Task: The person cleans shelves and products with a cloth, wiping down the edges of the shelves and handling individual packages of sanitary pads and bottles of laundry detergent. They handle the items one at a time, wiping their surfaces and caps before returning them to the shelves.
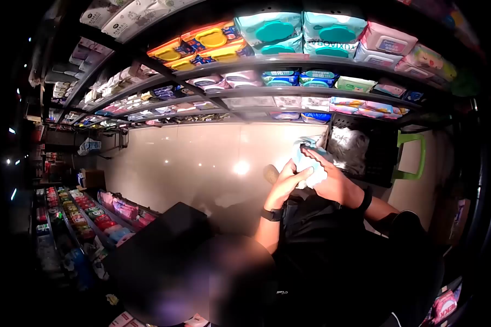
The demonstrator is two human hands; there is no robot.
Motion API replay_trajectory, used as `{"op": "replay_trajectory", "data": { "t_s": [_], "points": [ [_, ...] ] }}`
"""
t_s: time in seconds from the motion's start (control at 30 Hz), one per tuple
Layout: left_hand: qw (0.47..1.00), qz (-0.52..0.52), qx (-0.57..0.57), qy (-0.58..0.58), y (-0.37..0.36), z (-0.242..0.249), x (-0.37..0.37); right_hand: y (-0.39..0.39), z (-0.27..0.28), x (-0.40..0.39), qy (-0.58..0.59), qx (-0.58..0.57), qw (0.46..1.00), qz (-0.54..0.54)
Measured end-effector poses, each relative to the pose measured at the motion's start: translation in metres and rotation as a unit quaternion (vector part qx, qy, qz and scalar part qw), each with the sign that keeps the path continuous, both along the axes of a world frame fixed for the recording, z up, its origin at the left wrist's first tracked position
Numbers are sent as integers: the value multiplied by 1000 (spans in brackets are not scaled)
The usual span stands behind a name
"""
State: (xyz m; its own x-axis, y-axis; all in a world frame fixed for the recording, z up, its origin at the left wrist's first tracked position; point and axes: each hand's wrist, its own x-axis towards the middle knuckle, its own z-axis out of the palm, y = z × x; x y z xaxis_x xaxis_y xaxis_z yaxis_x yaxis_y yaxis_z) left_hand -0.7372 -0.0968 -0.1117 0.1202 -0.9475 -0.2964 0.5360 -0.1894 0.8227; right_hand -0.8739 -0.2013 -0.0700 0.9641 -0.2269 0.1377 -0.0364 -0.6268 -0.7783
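My left hand (287, 184) and my right hand (332, 182) are both closed around a soft light-blue and white packet (309, 173), held in front of my body. The left thumb lies across its lower part, while the right fingers reach over its upper side. The packet looks crumpled, and its print is too small and bright to read. A black basket (371, 169) stands just beyond my right hand, with a clear-wrapped white bundle (348, 146) in it.
Shelves (278, 59) of wipes packs run along the far side: teal packs (272, 32), orange packs (210, 38), pink packs (387, 41). A green handle (419, 158) rises beside the basket. Lower left is another goods rack (87, 218). A dark, blurred shape (202, 272) covers the lower middle.
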Motion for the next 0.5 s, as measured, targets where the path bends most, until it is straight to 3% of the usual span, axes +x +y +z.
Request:
{"op": "replay_trajectory", "data": {
  "t_s": [0.07, 0.13, 0.2, 0.23, 0.33, 0.37, 0.4, 0.47, 0.5],
  "points": [
    [997, -15, 25, 76, -4, -15, 34, -13, -7, 16, 35, -186, 980, 58],
    [996, -42, 32, 77, -3, 2, 74, -11, -3, 47, -14, -137, 990, -28],
    [993, -11, 34, 113, -6, 25, 104, -17, 15, 71, 35, -164, 985, 29],
    [999, 8, 19, 47, -4, 39, 121, -16, 16, 83, 18, -117, 993, 0],
    [997, -2, -1, 78, -7, 54, 174, -4, 9, 122, -22, 28, 992, -125],
    [999, -1, 40, -3, -6, 28, 193, -3, 4, 135, -44, 34, 987, -149],
    [999, 4, 38, -20, -5, 27, 207, 2, 14, 150, 10, 169, 965, -201],
    [977, 13, 18, -211, -6, 26, 230, 5, -28, 173, 12, 356, 901, -247],
    [935, 37, -59, -347, -6, 36, 235, 7, -42, 190, -23, 439, 867, -233]
  ]
}}
